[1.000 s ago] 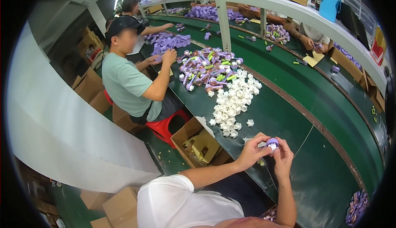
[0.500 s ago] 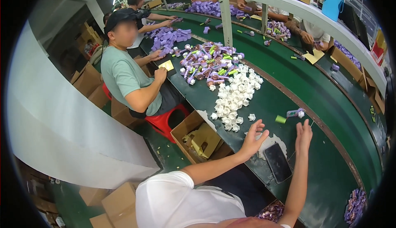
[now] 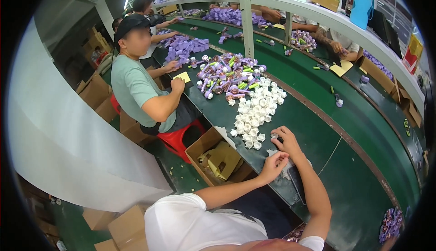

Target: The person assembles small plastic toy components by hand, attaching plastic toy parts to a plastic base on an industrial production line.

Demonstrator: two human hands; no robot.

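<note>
My right hand reaches over the near table, its fingers curled down on a small white flower-shaped piece at the near end of a heap. Just in front of me, my left hand is closed with fingertips pressed together, close to the right wrist; whatever it may hold is hidden. The heap of white flower-shaped pieces spreads beyond both hands. Behind it lies a pile of purple handheld parts mixed with green pieces. A dark phone rests under my right forearm, partly covered.
A green conveyor curves past on the right, carrying a purple-and-white part. A person in a green shirt sits at the left on a red stool. An open cardboard box stands below the table edge. A shelf overhangs the belt.
Both hands were open and apart; now they have come together and closed, the right at the white heap. The purple part and green piece near my right hand are gone from that spot.
</note>
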